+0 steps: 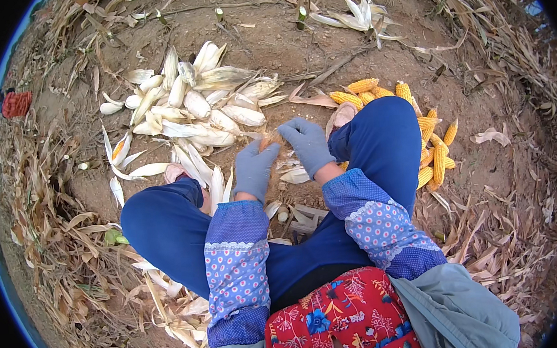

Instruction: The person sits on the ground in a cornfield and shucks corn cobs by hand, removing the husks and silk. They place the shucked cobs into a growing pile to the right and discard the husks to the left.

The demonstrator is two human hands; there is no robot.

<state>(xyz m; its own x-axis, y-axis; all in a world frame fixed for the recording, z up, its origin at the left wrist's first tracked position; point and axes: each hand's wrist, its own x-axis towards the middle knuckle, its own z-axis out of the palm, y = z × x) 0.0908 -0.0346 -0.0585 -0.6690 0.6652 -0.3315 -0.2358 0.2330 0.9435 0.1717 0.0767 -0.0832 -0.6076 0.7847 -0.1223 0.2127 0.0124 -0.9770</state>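
Note:
My left hand point(255, 166) and my right hand point(307, 144), both in grey-blue gloves, meet in front of my knees on one corn ear point(270, 138) still partly in its pale husk. Each hand grips an end of it; only a little orange shows between the fingers. Straight beyond my hands lies a pile of unhusked white ears point(194, 105). To the right of my right knee lies a heap of bare yellow cobs point(422, 130).
I sit on bare brown earth with blue trousers and patterned sleeve covers. Loose husks point(294, 212) lie between my legs. Dry stalks and leaves point(46, 212) ring the spot. A small red object point(16, 103) lies far left. More husks point(354, 12) lie at the top.

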